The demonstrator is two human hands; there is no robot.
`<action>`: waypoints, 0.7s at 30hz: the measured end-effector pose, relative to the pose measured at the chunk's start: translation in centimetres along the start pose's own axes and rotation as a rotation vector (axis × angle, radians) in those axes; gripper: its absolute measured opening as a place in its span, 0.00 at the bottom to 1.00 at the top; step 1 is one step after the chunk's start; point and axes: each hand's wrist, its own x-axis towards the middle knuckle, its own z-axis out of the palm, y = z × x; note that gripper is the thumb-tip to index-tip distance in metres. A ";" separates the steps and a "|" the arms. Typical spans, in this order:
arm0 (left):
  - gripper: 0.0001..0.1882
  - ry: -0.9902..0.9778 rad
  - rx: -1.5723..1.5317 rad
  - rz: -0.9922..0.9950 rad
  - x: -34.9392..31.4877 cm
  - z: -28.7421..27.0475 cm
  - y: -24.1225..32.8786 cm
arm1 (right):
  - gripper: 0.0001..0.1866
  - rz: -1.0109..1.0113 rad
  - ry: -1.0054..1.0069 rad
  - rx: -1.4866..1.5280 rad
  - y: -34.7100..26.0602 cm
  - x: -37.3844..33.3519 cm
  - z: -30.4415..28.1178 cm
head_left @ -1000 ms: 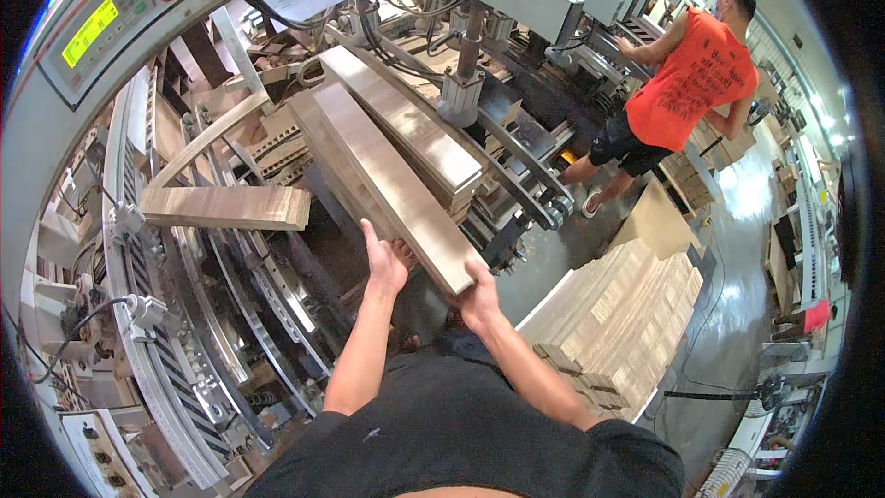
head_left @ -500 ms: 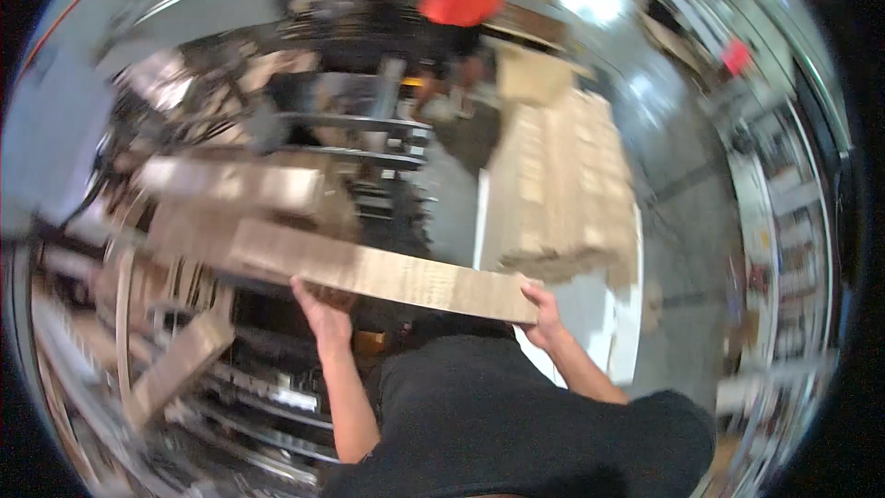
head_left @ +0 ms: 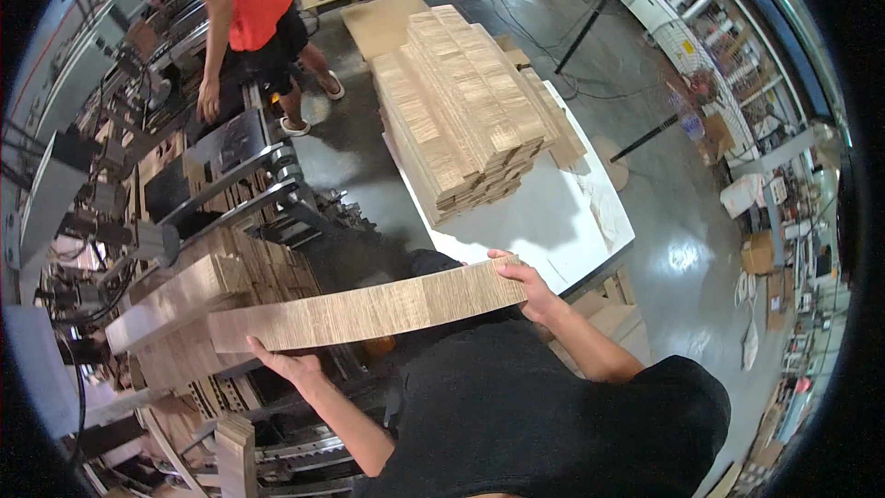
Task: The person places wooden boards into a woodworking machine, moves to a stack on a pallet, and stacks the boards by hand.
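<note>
A long, slightly curved-looking wood-grain plank [head_left: 369, 315] lies across in front of my body. My right hand [head_left: 527, 288] is closed round its right end, with the thumb on the top face. Near the plank's left part, my left hand [head_left: 288, 366] holds its near edge, thumb against the edge and the other fingers partly hidden beneath. The plank's left end overlaps a pile of similar wood-grain pieces [head_left: 175, 300] beside the machine.
A tall stack of wood-grain planks [head_left: 470, 101] stands on a white board [head_left: 544, 235] ahead. At the far left, a person in a red top [head_left: 244, 0] stands by the machine [head_left: 230, 161]. Tripod legs [head_left: 590, 28] and cables are on the grey floor at right.
My view has turned right, so the stack and the person appear further left. The plank's right end has risen relative to its left end. Both hands keep hold of it.
</note>
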 end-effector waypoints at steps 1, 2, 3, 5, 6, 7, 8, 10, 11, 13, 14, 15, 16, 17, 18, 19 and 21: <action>0.39 -0.005 -0.015 -0.009 -0.2 0.3 0.0 | 0.32 -0.006 -0.014 0.002 0.2 -0.3 -0.2; 0.39 -0.006 -0.012 -0.012 0.3 -0.1 -0.4 | 0.35 -0.023 -0.049 0.021 0.7 -0.1 -1.1; 0.39 -0.013 -0.003 -0.019 0.1 0.0 -0.4 | 0.35 -0.025 -0.039 0.030 0.7 -0.3 -1.4; 0.40 -0.108 0.008 -0.027 -0.2 0.2 -0.9 | 0.40 -0.054 -0.048 0.006 0.6 -0.6 -2.2; 0.41 -0.100 0.035 -0.045 -1.0 0.7 -1.0 | 0.40 -0.055 -0.044 0.009 0.3 -0.8 -2.5; 0.41 -0.102 0.038 -0.048 -1.3 0.9 -1.4 | 0.41 -0.051 -0.053 -0.021 -0.4 -1.2 -2.7; 0.41 -0.129 0.025 -0.064 -1.6 1.1 -1.7 | 0.43 -0.047 -0.064 -0.053 -0.9 -1.4 -3.1; 0.42 -0.167 0.021 -0.082 -2.4 1.8 -2.3 | 0.42 -0.053 -0.031 -0.058 -1.8 -1.7 -4.0; 0.42 -0.164 0.020 -0.082 -3.0 2.2 -2.6 | 0.41 -0.059 -0.004 -0.062 -2.3 -1.8 -4.4; 0.42 -0.213 0.024 -0.081 -3.9 3.4 -3.1 | 0.39 -0.070 0.007 -0.083 -3.6 -1.6 -4.7; 0.42 -0.234 0.010 -0.056 -4.2 3.5 -3.5 | 0.38 -0.081 0.022 -0.101 -4.2 -1.3 -5.0; 0.42 -0.237 0.010 -0.050 -4.7 3.8 -4.0 | 0.38 -0.084 0.017 -0.098 -4.6 -1.0 -5.9; 0.43 -0.220 -0.006 -0.053 -5.4 4.0 -4.1 | 0.39 -0.117 -0.018 -0.058 -5.0 -0.4 -6.9; 0.44 -0.203 -0.022 -0.055 -6.2 4.4 -4.4 | 0.40 -0.148 -0.053 -0.016 -5.5 0.1 -7.7; 0.48 -0.161 0.038 0.029 -7.6 5.7 -4.5 | 0.39 -0.165 -0.067 0.073 -6.3 0.6 -8.2; 0.54 -0.164 0.105 0.062 -8.1 6.4 -3.5 | 0.39 -0.163 -0.070 0.075 -7.3 1.2 -8.6; 0.57 -0.240 0.029 0.107 -7.1 4.9 -1.9 | 0.40 -0.179 -0.112 0.129 -9.3 1.3 -9.7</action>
